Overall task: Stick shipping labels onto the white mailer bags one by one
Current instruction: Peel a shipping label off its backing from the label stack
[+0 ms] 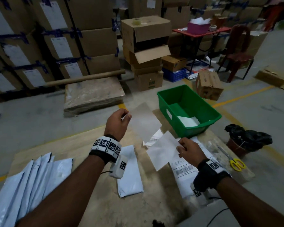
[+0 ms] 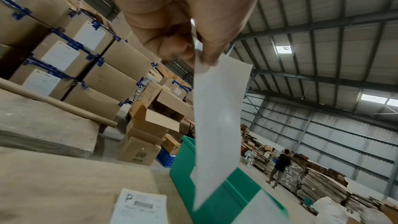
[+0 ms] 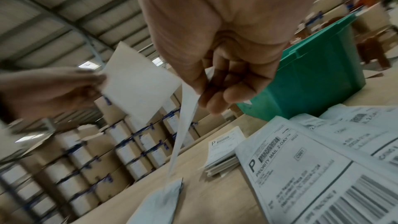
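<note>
L hand [image 1: 117,123] is raised above the work surface [image 1: 92,141], thumb + fingertips pinching one corner of a translucent backing sheet [image 1: 143,122]; sheet hangs away to the right of that grip, toward the green bin [image 1: 185,99], blurred. R hand [image 1: 189,150] is lower and nearer the body, fingers curled, pinching the right edge of a white label [image 1: 162,150]; the label spreads out left of the grip, tilted, its printed side not visible. The 2 sheets are apart, just short of touching in the head view. Below and left of the R grip, between the forearms, lies one white mailer bag [image 1: 129,171] flat on the surface, no label on its visible face. Under the R wrist: labelled bags [image 1: 184,171]. Just beyond the held label, a small stack of printed labels [image 1: 152,140]. Far left of the L forearm: fanned pile of unlabelled mailers [image 1: 31,181].
</note>
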Demonstrator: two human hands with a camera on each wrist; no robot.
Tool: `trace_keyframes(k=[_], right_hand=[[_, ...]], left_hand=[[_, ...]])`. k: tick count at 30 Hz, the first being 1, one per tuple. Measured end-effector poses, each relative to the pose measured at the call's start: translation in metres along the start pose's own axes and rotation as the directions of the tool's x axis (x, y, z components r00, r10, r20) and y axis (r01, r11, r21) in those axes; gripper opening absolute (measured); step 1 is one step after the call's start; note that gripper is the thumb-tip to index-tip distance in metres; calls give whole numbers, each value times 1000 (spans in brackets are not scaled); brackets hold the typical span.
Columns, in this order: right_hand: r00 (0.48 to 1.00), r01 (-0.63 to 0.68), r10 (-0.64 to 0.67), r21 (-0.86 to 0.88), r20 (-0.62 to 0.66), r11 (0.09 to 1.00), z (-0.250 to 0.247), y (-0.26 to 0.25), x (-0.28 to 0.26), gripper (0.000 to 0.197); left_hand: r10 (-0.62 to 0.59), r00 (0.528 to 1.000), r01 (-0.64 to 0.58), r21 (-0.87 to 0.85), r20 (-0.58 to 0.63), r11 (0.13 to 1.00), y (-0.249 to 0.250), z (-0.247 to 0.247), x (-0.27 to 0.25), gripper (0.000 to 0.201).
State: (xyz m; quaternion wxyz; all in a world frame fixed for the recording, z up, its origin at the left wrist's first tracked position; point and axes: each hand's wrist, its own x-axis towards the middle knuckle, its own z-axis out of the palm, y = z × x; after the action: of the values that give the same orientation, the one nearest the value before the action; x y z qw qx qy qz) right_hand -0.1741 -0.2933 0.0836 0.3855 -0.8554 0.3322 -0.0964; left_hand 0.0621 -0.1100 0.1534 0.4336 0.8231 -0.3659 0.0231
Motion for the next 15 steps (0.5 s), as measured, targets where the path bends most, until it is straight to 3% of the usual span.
trace_keyframes(k=[6,10,15], right_hand=[[964,128,-123,-4,236,992,-9,24,11,3],[957,144,-153,51,246,988,-21,41,26,5],[956,138,-160,106,245,985,-34,59,39,4]], left_hand=[[56,998,-57,31,16,998,47,61,52,12],[78,991,-81,23,110,996,71,116,81,12],[-36,983,21,89,179,996,82,176,104,16]])
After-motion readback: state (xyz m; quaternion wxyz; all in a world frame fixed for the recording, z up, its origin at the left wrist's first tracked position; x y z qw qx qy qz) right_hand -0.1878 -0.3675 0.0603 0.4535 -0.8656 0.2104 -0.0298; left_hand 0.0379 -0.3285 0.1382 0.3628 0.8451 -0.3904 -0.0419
